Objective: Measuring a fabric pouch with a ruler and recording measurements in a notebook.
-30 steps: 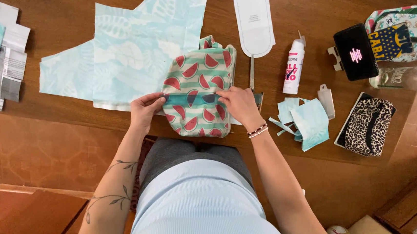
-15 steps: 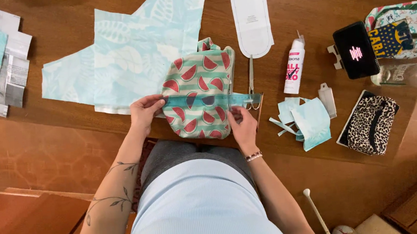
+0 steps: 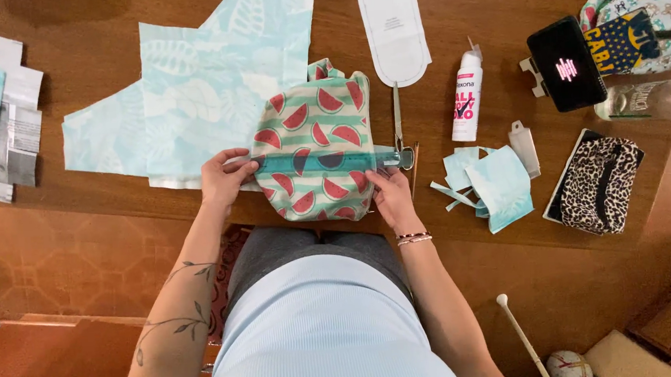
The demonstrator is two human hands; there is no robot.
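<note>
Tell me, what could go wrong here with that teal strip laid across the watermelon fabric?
The teal strip is pinned only at its ends by the left hand and right hand, so it might slip crooked on the watermelon fabric. The fabric's lower edge overhangs the table and could slide off.

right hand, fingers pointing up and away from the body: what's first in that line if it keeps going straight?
The right hand already rests on the teal ruler laid across the watermelon-print pouch. Straight on, it would probably cross the pouch and then reach the white oval pattern piece; the exact line is uncertain.
</note>
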